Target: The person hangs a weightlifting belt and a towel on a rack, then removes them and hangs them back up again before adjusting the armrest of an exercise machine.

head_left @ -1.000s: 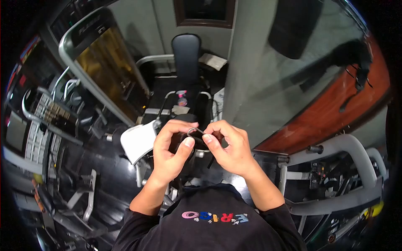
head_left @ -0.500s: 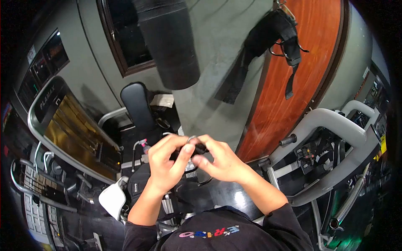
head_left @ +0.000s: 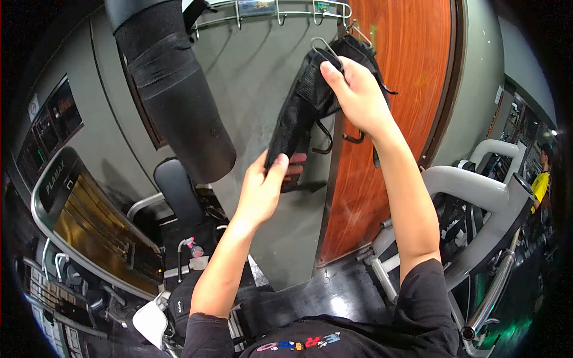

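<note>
the left hand (head_left: pixel 262 186) is pinching the lower end of a black strap (head_left: pixel 292 116), thumb in front and fingers behind, while the right hand (head_left: pixel 355 89) is gripping its upper part. the strap is slanting between them. a thin metal hook (head_left: pixel 323 43) is showing just above the right thumb, and a dark curved hook (head_left: pixel 329 142) is dangling below that hand. above both, a wall rack (head_left: pixel 260 16) is running sideways; left of them, a black bag (head_left: pixel 182 107) is hanging; behind the right hand, a reddish wooden panel (head_left: pixel 412 77) is standing.
</note>
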Demonstrator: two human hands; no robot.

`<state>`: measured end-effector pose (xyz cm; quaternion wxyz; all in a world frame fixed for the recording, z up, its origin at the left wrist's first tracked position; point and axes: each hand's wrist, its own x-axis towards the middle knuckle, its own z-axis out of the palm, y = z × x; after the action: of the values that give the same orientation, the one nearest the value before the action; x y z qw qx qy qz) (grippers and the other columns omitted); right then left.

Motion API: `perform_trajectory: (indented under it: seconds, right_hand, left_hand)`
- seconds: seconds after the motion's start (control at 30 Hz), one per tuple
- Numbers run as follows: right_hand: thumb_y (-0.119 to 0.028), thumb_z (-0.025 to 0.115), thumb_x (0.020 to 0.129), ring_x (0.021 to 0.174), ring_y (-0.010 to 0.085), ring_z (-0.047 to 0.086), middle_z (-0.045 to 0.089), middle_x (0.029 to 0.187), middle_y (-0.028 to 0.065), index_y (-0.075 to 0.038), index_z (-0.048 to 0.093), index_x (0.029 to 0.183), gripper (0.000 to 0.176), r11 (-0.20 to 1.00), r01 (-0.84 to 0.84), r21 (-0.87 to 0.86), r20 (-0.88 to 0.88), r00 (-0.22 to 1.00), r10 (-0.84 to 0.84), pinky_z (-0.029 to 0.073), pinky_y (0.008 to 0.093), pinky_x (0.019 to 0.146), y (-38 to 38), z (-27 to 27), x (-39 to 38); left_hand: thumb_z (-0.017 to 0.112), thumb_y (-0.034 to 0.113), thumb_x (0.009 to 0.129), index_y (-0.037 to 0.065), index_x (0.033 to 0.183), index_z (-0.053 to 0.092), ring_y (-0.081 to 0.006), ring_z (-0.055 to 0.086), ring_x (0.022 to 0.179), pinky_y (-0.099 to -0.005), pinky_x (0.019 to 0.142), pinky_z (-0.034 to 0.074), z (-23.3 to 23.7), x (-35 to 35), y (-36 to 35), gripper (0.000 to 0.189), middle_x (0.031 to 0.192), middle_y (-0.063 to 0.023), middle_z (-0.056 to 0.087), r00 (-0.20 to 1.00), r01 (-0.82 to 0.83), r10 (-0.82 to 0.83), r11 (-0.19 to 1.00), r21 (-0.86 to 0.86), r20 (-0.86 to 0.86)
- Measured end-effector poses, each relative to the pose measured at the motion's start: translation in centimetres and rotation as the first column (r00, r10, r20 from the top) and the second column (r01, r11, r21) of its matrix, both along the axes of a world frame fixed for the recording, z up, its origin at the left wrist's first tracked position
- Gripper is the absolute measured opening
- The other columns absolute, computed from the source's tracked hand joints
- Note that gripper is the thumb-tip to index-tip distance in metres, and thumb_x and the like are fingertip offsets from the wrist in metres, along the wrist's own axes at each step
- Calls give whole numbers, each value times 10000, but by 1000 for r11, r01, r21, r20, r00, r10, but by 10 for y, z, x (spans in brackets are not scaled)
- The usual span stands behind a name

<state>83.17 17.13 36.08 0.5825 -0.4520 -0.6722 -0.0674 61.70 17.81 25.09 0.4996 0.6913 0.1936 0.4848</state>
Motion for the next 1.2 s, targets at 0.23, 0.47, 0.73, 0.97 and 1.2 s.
perform_trajectory:
  seconds: [0.23, 0.47, 0.73, 0.97, 1.2]
  right_hand:
    - [-377, 515, 1049, 778, 123, 588, 667, 845, 26, 5, 644, 975, 410, 961, -271, -58, -399, 889, 227, 495, 309, 765, 22, 46, 1]
    - [-375, 521, 1030, 691, 113, 629, 642, 797, -3, -76, 652, 1000, 328, 924, -356, -137, -616, 762, 202, 448, 241, 479, 32, 54, 3]
    - [-277, 507, 1040, 1226, 227, 565, 595, 1352, 196, -3, 494, 1440, 485, 976, -217, -28, -329, 924, 196, 502, 363, 946, 41, 20, 16]
    - [-251, 598, 992, 1278, 291, 561, 502, 1478, 185, -82, 453, 1488, 544, 998, -24, 58, -118, 993, 30, 475, 395, 1016, -32, -4, 10]
    - [-114, 580, 953, 1218, 238, 571, 542, 1392, 162, -6, 599, 1289, 353, 954, -126, 271, -130, 977, 166, 471, 365, 1000, -82, -87, 12]
  left_hand:
    - [505, 350, 1039, 9, 1158, 590, -157, 654, 771, -302, 704, 503, 33, 33, 11, 371, 1011, -102, 711, 995, -14, 8, 999, 52, 101]
    - [426, 446, 1069, 0, 1185, 594, -159, 659, 744, -292, 697, 515, 25, 37, 19, 490, 1066, -113, 692, 969, 4, -23, 997, 77, 246]
    - [352, 440, 1073, 22, 1368, 549, -194, 705, 853, -330, 755, 534, -12, 31, 43, 549, 1143, -110, 715, 998, 66, -67, 991, -115, -5]
    - [428, 493, 1067, -29, 1207, 639, -179, 711, 858, -292, 755, 542, -33, 40, 62, 580, 1056, -119, 737, 986, 71, -98, 979, -191, -133]
    - [530, 496, 1036, -39, 804, 724, -156, 675, 628, -313, 637, 542, -86, 32, 44, 615, 682, -87, 706, 973, -223, 212, 965, -137, -89]
